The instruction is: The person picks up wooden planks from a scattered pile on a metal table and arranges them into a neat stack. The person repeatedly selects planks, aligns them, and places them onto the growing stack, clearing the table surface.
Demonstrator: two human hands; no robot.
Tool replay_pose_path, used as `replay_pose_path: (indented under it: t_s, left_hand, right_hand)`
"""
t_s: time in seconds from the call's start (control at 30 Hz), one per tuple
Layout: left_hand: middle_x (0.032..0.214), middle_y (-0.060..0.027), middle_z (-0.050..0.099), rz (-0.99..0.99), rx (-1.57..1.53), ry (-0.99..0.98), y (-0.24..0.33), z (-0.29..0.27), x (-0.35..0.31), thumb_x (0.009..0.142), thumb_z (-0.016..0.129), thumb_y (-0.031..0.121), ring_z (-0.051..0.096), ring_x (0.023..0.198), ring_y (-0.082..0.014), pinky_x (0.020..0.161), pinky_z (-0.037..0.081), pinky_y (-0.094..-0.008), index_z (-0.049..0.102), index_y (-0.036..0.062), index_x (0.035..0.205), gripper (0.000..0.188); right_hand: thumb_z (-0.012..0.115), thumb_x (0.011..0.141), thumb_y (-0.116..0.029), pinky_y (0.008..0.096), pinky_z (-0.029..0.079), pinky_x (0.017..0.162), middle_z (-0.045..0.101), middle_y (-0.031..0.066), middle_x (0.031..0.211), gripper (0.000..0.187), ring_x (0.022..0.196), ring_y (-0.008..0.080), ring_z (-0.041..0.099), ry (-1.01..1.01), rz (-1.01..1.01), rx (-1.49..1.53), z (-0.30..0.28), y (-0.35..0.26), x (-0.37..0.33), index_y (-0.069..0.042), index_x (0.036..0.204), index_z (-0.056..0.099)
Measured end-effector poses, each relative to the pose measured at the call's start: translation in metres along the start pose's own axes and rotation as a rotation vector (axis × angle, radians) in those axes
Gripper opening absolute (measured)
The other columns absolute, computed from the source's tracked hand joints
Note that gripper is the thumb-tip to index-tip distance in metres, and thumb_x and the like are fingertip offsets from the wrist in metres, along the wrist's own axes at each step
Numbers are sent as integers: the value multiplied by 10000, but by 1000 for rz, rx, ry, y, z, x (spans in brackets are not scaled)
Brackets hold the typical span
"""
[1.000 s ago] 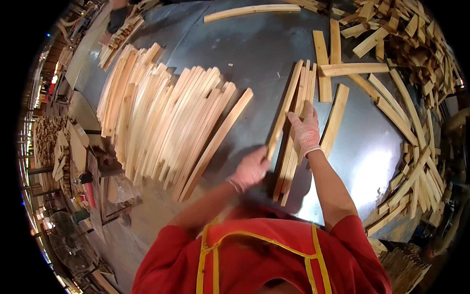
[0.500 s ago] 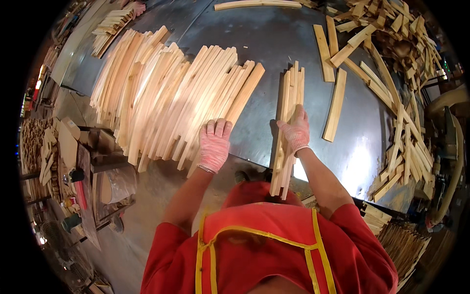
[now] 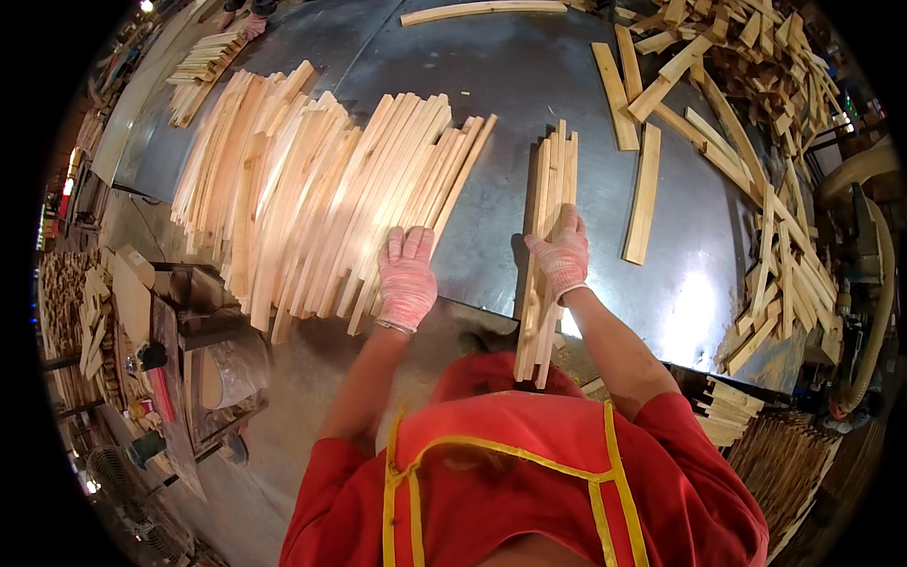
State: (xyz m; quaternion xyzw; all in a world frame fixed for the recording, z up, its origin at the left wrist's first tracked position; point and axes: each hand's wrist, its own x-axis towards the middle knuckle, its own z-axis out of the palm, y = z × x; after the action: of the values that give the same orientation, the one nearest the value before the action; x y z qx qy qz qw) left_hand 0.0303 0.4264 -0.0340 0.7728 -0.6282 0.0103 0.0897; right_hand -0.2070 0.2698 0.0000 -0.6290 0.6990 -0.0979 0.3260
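A long row of pale wooden strips (image 3: pixel 312 198) lies side by side across the left half of the metal table. My left hand (image 3: pixel 407 283), in a pinkish knit glove, rests with outstretched fingers on the near ends of the row's rightmost strips. To the right, my right hand (image 3: pixel 561 257), gloved alike, is closed around a small bundle of wooden strips (image 3: pixel 555 170). The bundle points away from me, and its near end juts past the table edge toward my red apron. My palm hides part of its middle.
The dark metal table (image 3: pixel 510 57) carries a heap of scrap wood pieces (image 3: pixel 756 57) at the far right. One loose flat board (image 3: pixel 642 194) lies right of the bundle. A co-worker's gloved hand (image 3: pixel 253 25) is by a smaller strip stack (image 3: pixel 203 71), far left.
The row's rightmost strip looked broad before and now shows a narrow face, snug against its neighbours. Both hands keep nearly the same places, and the whole view has shifted slightly.
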Motion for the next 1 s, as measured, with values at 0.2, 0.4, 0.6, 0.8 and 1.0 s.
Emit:
replay_pose_path:
  t_s: [0.2, 0.4, 0.6, 0.8, 1.0]
  left_hand:
    - [1462, -244, 586, -32, -356, 10, 57, -30, -1, 858, 638, 106, 622, 1275, -424, 1096, 516, -497, 419, 42, 1604, 780]
    - [1567, -234, 500, -387, -703, -541, 137, 9, 25, 907, 739, 516, 558, 1368, -461, 1126, 474, -534, 313, 124, 1649, 941]
    - [1401, -196, 496, -353, -196, -329, 145, -10, 40, 747, 844, 506, 595, 1236, -420, 993, 520, -557, 373, 155, 1614, 1048]
    - [1330, -220, 590, -450, -479, -175, 127, -42, 46, 742, 814, 339, 602, 1227, -450, 1005, 518, -534, 478, 138, 1528, 878]
    - [1402, -269, 561, -549, -370, -46, 41, -119, 32, 763, 799, 370, 607, 1268, -430, 1045, 520, -481, 382, 114, 1577, 949]
  right_hand:
    - [762, 969, -265, 392, 467, 1147, 514, 217, 1599, 885, 1397, 360, 568, 58, 96, 438, 10, 26, 16, -60, 1689, 289]
    - [713, 961, -158, 395, 524, 1054, 594, 245, 1478, 716, 1243, 321, 644, -66, 237, 1045, 30, 35, 12, 53, 1582, 428]
    - [689, 973, -155, 360, 502, 1052, 658, 200, 1392, 663, 1233, 256, 622, -797, 218, 1106, -6, 17, -14, 54, 1560, 461]
    - [640, 976, -264, 416, 437, 1125, 642, 210, 1390, 581, 1295, 332, 583, -477, -425, 884, -18, 68, 86, 41, 1465, 563]
    - [815, 883, -294, 504, 449, 1158, 589, 264, 1465, 873, 1367, 460, 547, 440, -268, -415, -89, 147, 179, -7, 1602, 412]
